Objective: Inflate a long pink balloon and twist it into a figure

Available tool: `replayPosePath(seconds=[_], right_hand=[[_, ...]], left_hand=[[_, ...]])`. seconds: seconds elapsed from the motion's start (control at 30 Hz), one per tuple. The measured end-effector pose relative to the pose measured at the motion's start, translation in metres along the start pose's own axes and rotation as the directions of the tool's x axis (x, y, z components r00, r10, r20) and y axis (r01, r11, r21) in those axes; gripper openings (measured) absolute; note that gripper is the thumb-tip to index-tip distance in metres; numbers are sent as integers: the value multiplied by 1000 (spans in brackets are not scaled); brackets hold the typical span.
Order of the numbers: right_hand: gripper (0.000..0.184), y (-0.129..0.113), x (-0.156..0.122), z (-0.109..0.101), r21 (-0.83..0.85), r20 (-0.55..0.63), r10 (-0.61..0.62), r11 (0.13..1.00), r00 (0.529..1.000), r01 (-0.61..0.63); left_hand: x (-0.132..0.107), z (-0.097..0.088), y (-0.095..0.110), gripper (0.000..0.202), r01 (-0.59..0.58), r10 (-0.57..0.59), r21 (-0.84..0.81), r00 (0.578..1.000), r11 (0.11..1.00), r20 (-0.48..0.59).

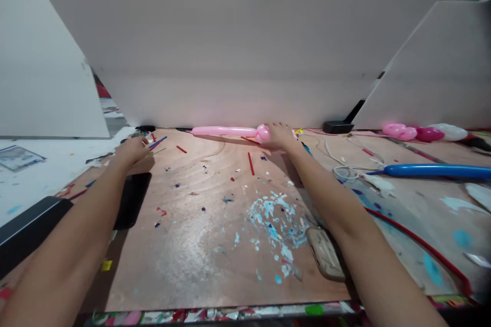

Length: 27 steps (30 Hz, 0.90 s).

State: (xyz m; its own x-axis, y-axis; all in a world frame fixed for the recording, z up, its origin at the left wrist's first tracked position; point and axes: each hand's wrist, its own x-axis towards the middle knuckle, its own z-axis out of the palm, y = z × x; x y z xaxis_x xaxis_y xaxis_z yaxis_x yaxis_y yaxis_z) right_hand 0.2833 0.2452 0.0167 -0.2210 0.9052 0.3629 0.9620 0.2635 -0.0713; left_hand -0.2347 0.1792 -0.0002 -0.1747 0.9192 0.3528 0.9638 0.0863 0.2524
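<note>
A long pink balloon (224,131) lies along the foot of the white panel, with a round twisted bubble (263,133) at its right part. My right hand (279,136) is over the balloon just beyond this bubble, fingers bent round it, and a bit of pink shows on the hand's other side. At the far left of the board, my left hand (131,152) has its fingers curled together among small scraps. Whatever is between those fingertips is hidden. Beside them lie thin blue and red strips (157,143), like uninflated balloons.
A tall white panel (241,56) closes off the back. On the wooden board (172,260) are a black phone (132,199), a cased phone (325,254), red strips and paint flecks. A blue balloon (437,170), a red strip (422,242) and pink-and-white balloons (429,133) lie right.
</note>
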Motion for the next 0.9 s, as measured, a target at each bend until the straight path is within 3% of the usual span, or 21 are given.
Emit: replayPosePath(seconds=[0.1, 0.17, 0.27, 0.3, 0.37, 0.4, 0.47, 0.57, 0.67, 0.77, 0.83, 0.9], right_hand=[[51, 1, 1, 13, -90, -54, -14, 996, 998, 9], [43, 0, 2, 12, -125, -91, -32, 992, 995, 20], [45, -11, 0, -7, -164, -208, -134, 981, 969, 100], [45, -19, -2, -16, -176, -264, -184, 974, 947, 140], [46, -38, -10, -39, -180, -370, -257, 963, 893, 202], [46, -49, -15, -51, -172, -413, -274, 960, 869, 221], [50, -70, -26, -74, -134, -498, -267, 964, 825, 231], [58, -92, -38, -102, -15, -641, -164, 980, 750, 201], [64, -98, -34, -122, 121, -725, -75, 965, 684, 234], [60, -95, -20, -131, 261, -702, -105, 883, 705, 391], [52, -92, -15, -131, 404, -655, -138, 767, 743, 498], [42, -91, -16, -128, 530, -614, -155, 646, 774, 550]], left_hand=[[6, 7, 27, 50, 35, -38, 59, 998, 998, 51], [10, 12, 57, 46, -41, 39, 44, 997, 998, 61], [9, 15, 123, 60, -213, 213, -18, 977, 977, -23], [6, 14, 147, 67, -305, 297, -63, 949, 950, -105], [-2, 6, 192, 86, -477, 461, -105, 875, 872, -149], [-6, 0, 211, 88, -533, 517, -136, 845, 835, -140], [-13, -16, 239, 73, -580, 573, -285, 811, 763, -117], [-12, -39, 257, 56, -588, 539, -504, 802, 633, -259], [-7, -58, 259, 54, -568, 450, -710, 807, 416, -382], [-13, -70, 256, 55, -518, 393, -834, 819, 190, -419], [-24, -76, 255, 54, -506, 389, -853, 817, 131, -425], [-38, -80, 253, 51, -501, 419, -856, 810, 128, -411]])
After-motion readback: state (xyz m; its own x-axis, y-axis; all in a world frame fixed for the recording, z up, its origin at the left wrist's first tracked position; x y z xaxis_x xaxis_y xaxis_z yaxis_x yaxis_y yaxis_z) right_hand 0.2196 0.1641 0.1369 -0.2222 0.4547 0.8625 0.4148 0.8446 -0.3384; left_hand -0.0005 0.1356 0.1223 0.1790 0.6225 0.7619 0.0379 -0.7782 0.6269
